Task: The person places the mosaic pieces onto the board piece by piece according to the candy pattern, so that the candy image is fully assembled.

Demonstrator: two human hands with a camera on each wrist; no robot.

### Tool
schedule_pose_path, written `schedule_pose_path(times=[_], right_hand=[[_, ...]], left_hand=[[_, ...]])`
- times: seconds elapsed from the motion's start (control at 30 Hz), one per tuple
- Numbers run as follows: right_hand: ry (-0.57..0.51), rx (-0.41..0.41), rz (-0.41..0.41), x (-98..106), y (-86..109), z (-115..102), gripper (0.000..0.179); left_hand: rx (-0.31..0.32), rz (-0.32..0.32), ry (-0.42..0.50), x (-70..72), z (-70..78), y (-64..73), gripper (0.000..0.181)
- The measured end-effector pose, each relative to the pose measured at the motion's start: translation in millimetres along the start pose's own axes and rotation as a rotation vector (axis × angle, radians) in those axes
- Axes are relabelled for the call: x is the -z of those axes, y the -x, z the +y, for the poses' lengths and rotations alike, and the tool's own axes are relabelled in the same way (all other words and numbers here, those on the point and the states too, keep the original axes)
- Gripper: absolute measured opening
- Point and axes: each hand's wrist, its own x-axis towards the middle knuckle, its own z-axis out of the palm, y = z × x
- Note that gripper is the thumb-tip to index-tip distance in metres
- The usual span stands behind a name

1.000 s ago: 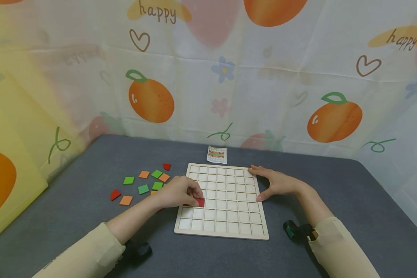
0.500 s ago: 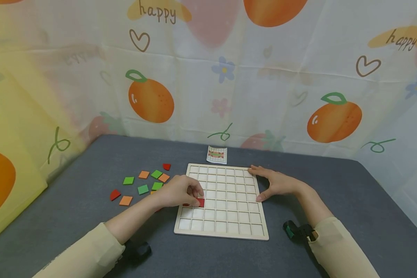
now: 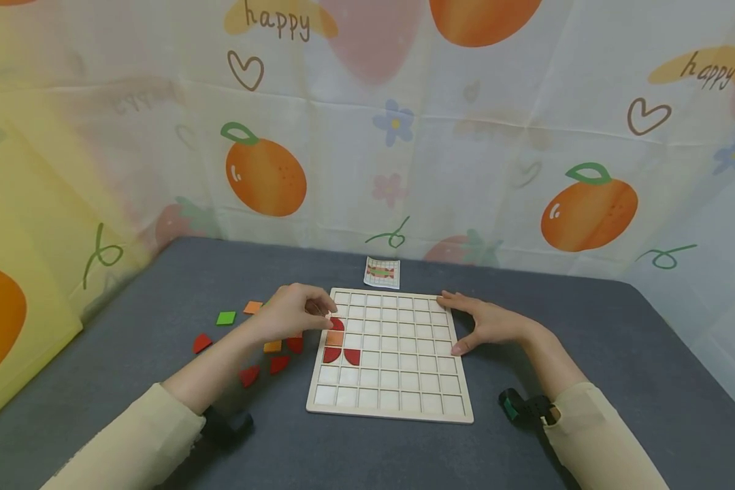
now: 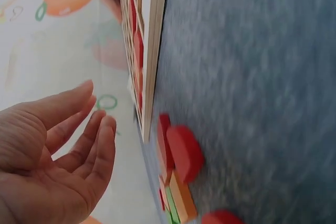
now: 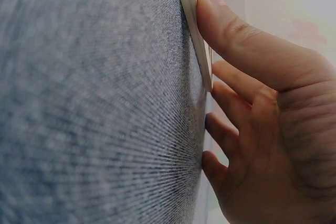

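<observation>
A pale wooden grid board (image 3: 398, 378) lies on the table. Toward its left side sit an orange square tile (image 3: 334, 339), a red tile (image 3: 337, 324) behind it, and two red curved-edge tiles, the left one (image 3: 332, 354) beside the right one (image 3: 352, 357). My left hand (image 3: 294, 314) hovers by the board's far left part, its fingers loosely bent. In the left wrist view nothing shows between that hand's thumb and fingers (image 4: 107, 137). My right hand (image 3: 491, 321) rests on the board's right edge, thumb and fingers spread; its fingertips touch the rim in the right wrist view.
Left of the board lie loose tiles: a green one (image 3: 225, 318), an orange one (image 3: 253, 307) and several red ones, including a near red tile (image 3: 249, 376). My left forearm hides some. Behind the board lies a small pattern card (image 3: 382, 272), before a printed curtain (image 3: 441, 170).
My left hand has let go of the front red tile and moved away and to the left. The tiles on the board's left side and several loose red ones are now uncovered. My right hand stays put.
</observation>
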Motion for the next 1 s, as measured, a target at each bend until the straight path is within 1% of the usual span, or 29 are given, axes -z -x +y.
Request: schedule_pose_path(times=[0.13, 0.3, 0.47, 0.53, 0.67, 0.87, 1.0], right_hand=[[0.008, 0.008, -0.002, 0, -0.4, 0, 0.104], [0.013, 0.005, -0.001, 0, -0.1, -1, 0.104], [0.011, 0.005, -0.001, 1, 0.7, -2, 0.104], [0.01, 0.005, -0.002, 2, 1.0, -2, 0.104], [0.007, 0.01, -0.006, 1, 1.7, -2, 0.104], [0.003, 0.008, -0.003, 1, 2.0, -1, 0.105], [0.004, 0.001, -0.002, 0, 1.6, -1, 0.104]], left_hand=[[0.048, 0.08, -0.016, 10.2, -7.3, -0.6, 0.025], [0.13, 0.175, 0.004, 19.7, -19.4, -1.8, 0.033], [0.211, 0.243, 0.018, 24.8, -28.0, -7.1, 0.038], [0.244, 0.252, 0.017, 25.6, -29.8, -10.1, 0.039], [0.313, 0.25, 0.01, 25.3, -32.3, -16.7, 0.041], [0.44, 0.26, -0.032, 24.1, -28.8, -25.9, 0.04], [0.519, 0.241, -0.061, 26.0, -26.9, -29.7, 0.039]])
